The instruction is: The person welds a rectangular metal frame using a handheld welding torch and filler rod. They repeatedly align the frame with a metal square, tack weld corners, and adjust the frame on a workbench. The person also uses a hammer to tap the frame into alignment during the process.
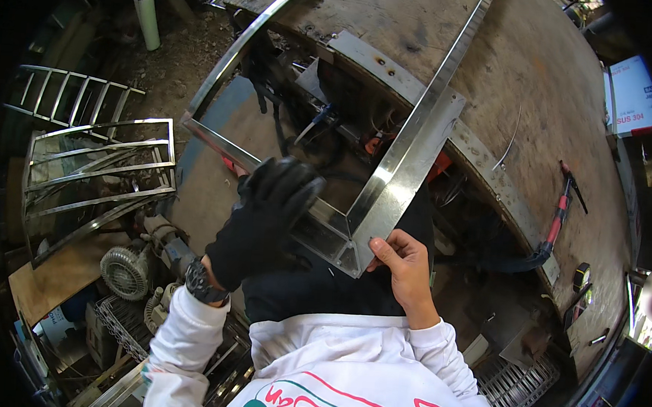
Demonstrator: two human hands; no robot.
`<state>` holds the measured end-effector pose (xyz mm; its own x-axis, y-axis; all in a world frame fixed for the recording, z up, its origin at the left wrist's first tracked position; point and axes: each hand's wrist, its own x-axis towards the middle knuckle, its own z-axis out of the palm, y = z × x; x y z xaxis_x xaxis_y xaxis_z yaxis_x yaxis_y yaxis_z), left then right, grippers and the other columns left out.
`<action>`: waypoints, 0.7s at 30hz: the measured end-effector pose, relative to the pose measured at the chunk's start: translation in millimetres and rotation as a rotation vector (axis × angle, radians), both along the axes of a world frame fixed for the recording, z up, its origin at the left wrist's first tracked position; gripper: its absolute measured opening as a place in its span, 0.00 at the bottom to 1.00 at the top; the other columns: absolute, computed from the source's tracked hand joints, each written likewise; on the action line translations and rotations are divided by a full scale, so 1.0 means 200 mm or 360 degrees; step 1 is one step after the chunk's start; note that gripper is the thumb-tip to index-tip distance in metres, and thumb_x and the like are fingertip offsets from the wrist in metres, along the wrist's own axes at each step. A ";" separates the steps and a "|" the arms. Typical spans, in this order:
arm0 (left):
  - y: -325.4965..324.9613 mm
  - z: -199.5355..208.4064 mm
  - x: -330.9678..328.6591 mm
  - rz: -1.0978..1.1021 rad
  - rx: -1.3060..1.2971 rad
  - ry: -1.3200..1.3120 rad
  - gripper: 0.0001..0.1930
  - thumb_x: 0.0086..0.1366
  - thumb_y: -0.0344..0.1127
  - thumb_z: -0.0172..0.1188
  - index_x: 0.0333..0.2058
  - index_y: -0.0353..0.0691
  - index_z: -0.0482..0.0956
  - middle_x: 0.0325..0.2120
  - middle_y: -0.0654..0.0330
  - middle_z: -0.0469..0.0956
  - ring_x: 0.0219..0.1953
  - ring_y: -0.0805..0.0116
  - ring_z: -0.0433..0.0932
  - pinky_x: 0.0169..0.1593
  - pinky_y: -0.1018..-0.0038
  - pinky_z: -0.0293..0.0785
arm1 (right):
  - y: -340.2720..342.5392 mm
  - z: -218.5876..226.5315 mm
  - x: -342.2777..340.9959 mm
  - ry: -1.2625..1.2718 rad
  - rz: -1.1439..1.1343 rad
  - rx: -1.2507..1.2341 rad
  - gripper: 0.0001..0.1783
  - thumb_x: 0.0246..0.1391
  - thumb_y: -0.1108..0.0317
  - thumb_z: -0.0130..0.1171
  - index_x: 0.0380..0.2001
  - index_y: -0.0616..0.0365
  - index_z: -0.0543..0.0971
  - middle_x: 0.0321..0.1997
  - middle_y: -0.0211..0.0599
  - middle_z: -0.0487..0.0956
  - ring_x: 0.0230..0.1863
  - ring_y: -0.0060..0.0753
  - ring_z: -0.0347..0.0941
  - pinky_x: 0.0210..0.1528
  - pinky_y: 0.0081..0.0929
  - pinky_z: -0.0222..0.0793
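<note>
A shiny metal frame of square tubing (401, 171) rests across the workbench edge, with its near corner over my lap. My bare right hand (404, 266) pinches that corner between thumb and fingers. In a black glove, my left hand (272, 204) is over the frame's near bar, left of the corner. Motion smears its fingers, so whether it grips the bar cannot be made out. A small red thing (231, 166) shows just beyond the glove, beside the bar; its kind is unclear.
The worn workbench (513, 81) spreads ahead and right. On it lie a torch-like tool with a red handle (556, 217) and a tape measure (581, 276). Barred metal frames (104, 164) stand at left, above a grey ribbed motor (125, 272). A pale cylinder (147, 21) stands far left.
</note>
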<state>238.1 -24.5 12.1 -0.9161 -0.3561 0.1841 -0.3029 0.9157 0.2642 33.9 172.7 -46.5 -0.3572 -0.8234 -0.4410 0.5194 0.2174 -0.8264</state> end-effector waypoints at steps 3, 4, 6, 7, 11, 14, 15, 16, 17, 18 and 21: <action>-0.12 -0.01 -0.07 -0.0229 0.0068 -0.0220 0.39 0.44 0.45 0.75 0.57 0.40 0.75 0.51 0.51 0.75 0.56 0.48 0.75 0.64 0.55 0.67 | -0.01 0.00 -0.01 0.0022 0.0037 -0.0030 0.13 0.63 0.65 0.70 0.30 0.63 0.81 0.25 0.33 0.82 0.26 0.23 0.79 0.33 0.21 0.75; -0.14 -0.02 -0.09 -0.0251 0.0128 -0.0295 0.37 0.44 0.43 0.74 0.56 0.41 0.76 0.48 0.52 0.76 0.54 0.49 0.76 0.62 0.56 0.69 | -0.01 0.01 -0.01 0.0054 0.0048 -0.0011 0.13 0.63 0.65 0.70 0.29 0.63 0.81 0.25 0.33 0.82 0.25 0.23 0.79 0.33 0.21 0.75; -0.19 -0.04 -0.12 -0.0355 0.0113 -0.0340 0.32 0.46 0.40 0.73 0.52 0.41 0.76 0.43 0.53 0.77 0.50 0.49 0.77 0.57 0.56 0.70 | -0.01 0.01 -0.02 0.0033 0.0067 -0.0032 0.14 0.63 0.65 0.70 0.29 0.63 0.80 0.24 0.33 0.82 0.25 0.23 0.79 0.32 0.21 0.75; -0.20 -0.05 -0.13 -0.0391 0.0121 -0.0414 0.30 0.47 0.39 0.72 0.50 0.41 0.76 0.41 0.54 0.77 0.47 0.50 0.77 0.54 0.56 0.71 | -0.01 0.01 -0.02 0.0048 0.0085 0.0002 0.14 0.63 0.65 0.70 0.29 0.63 0.80 0.24 0.33 0.81 0.25 0.23 0.79 0.32 0.21 0.75; -0.22 -0.07 -0.13 -0.0501 0.0114 -0.0317 0.27 0.48 0.38 0.71 0.48 0.40 0.76 0.38 0.54 0.76 0.43 0.50 0.78 0.49 0.56 0.72 | -0.01 0.01 -0.02 0.0054 0.0080 0.0028 0.15 0.63 0.65 0.70 0.28 0.63 0.80 0.24 0.32 0.81 0.26 0.24 0.79 0.32 0.22 0.74; -0.24 -0.08 -0.13 -0.0538 0.0130 -0.0357 0.29 0.46 0.40 0.73 0.48 0.40 0.76 0.37 0.54 0.77 0.41 0.50 0.78 0.48 0.56 0.72 | -0.01 0.01 -0.03 0.0056 0.0076 -0.0009 0.15 0.62 0.64 0.71 0.28 0.63 0.80 0.24 0.32 0.81 0.26 0.25 0.79 0.32 0.22 0.74; -0.24 -0.08 -0.13 -0.0555 0.0197 -0.0345 0.29 0.45 0.41 0.73 0.48 0.40 0.76 0.36 0.54 0.76 0.40 0.50 0.79 0.47 0.57 0.73 | -0.01 0.01 -0.03 0.0018 0.0065 0.0006 0.15 0.62 0.64 0.71 0.27 0.63 0.80 0.24 0.32 0.81 0.26 0.25 0.80 0.32 0.22 0.74; -0.26 -0.07 -0.13 -0.0560 0.0246 -0.0316 0.30 0.44 0.41 0.74 0.47 0.40 0.76 0.36 0.54 0.76 0.40 0.50 0.79 0.46 0.57 0.73 | -0.01 0.01 -0.03 0.0010 0.0065 0.0007 0.15 0.62 0.64 0.71 0.27 0.63 0.81 0.24 0.32 0.81 0.25 0.25 0.80 0.32 0.22 0.74; -0.26 -0.07 -0.13 -0.0568 0.0237 -0.0329 0.31 0.43 0.42 0.75 0.47 0.40 0.76 0.35 0.54 0.76 0.40 0.50 0.79 0.46 0.57 0.73 | -0.01 0.00 -0.03 0.0011 0.0055 0.0017 0.15 0.61 0.64 0.72 0.27 0.63 0.81 0.24 0.32 0.81 0.25 0.25 0.80 0.32 0.22 0.74; -0.26 -0.06 -0.14 -0.0568 0.0226 -0.0328 0.31 0.43 0.43 0.75 0.46 0.40 0.76 0.35 0.54 0.76 0.40 0.50 0.79 0.45 0.57 0.73 | -0.01 0.00 -0.04 -0.0008 0.0049 0.0021 0.14 0.61 0.64 0.72 0.28 0.64 0.81 0.23 0.33 0.81 0.25 0.26 0.80 0.32 0.22 0.74; -0.26 -0.05 -0.15 -0.0556 0.0218 -0.0461 0.32 0.41 0.44 0.76 0.45 0.40 0.76 0.36 0.53 0.76 0.39 0.50 0.79 0.44 0.57 0.74 | -0.01 -0.01 -0.03 -0.0009 0.0047 -0.0023 0.15 0.60 0.64 0.73 0.29 0.65 0.82 0.24 0.34 0.82 0.25 0.26 0.81 0.32 0.22 0.75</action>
